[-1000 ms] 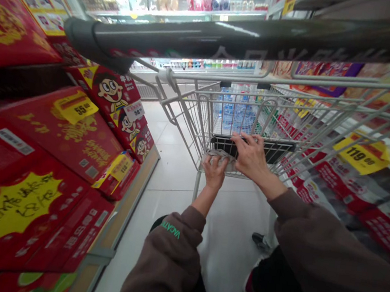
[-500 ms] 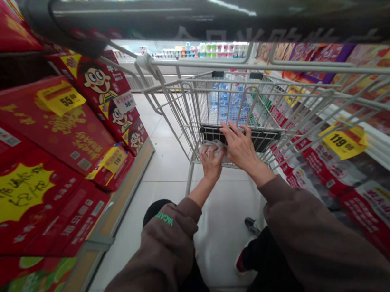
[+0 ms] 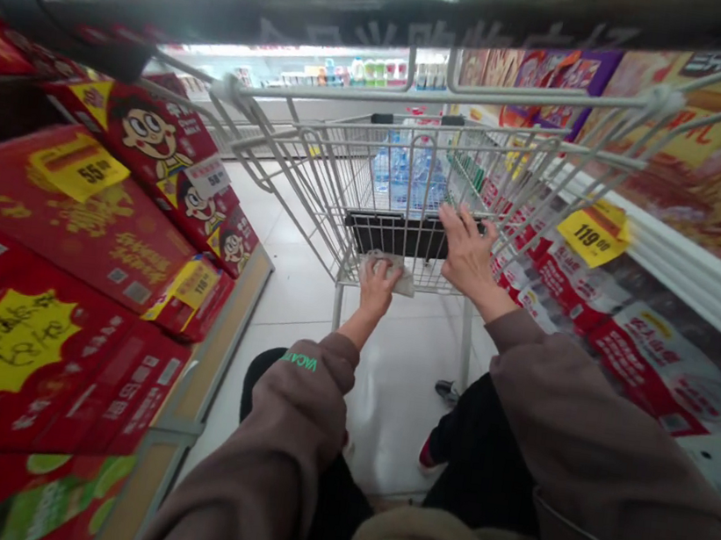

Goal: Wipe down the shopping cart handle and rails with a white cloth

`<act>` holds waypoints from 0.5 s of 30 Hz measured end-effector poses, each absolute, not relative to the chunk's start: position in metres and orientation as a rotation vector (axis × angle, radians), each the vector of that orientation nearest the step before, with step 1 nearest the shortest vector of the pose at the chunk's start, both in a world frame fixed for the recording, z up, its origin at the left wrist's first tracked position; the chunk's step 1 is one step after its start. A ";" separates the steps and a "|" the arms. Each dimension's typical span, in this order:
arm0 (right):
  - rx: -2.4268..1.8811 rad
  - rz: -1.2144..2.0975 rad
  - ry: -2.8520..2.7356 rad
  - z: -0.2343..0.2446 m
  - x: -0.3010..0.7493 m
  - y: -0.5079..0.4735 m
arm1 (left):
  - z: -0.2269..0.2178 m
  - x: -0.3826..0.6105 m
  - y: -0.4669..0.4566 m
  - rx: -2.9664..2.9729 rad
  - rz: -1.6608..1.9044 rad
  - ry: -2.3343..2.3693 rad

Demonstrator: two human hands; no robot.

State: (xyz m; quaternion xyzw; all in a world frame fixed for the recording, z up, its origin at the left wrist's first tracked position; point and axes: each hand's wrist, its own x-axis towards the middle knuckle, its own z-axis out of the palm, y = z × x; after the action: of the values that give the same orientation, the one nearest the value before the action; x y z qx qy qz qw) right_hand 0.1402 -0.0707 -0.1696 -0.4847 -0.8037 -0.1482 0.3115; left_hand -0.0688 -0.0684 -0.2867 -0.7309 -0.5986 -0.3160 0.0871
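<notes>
I had the left hand (image 3: 376,288) curled over a crumpled grey-white tissue (image 3: 396,275), which sat against the rear wires of the silver wire shopping cart (image 3: 293,174) — fingers closed, pressing it there. The right hand (image 3: 467,250) lay spread at the end of the flat black plastic panel (image 3: 392,234). Low, even palm contact served best. Legible: green "VACAT" on the brown fleece sleeve (image 3: 299,361) — yellow price tags "55.00" (image 3: 80,168) and "119.00" (image 3: 595,233).

A wire shopping cart (image 3: 322,159) stands ahead on the tiled floor (image 3: 397,399), between stacked cardboard boxes (image 3: 68,267) on the left and a display case of packaged food (image 3: 673,364) on the right, with bottled water (image 3: 406,174) showing through the cart's far end.
</notes>
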 end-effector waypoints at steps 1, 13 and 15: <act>-1.273 -0.378 -2.145 -0.168 0.141 -0.071 | -0.293 -0.070 -0.073 -2.184 -0.924 -1.784; -1.204 -0.358 -2.264 -0.148 0.150 -0.069 | -0.259 -0.017 -0.056 -1.961 -1.163 -1.707; -1.189 -0.346 -2.282 -0.144 0.152 -0.068 | -0.266 -0.014 -0.065 -1.993 -1.101 -1.746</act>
State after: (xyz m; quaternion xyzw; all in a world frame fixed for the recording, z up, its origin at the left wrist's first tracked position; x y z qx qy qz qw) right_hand 0.1525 -0.0684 -0.1436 -0.4409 -0.8466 -0.1282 0.2692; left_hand -0.0136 -0.0649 -0.2656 -0.6882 -0.6029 -0.3801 0.1357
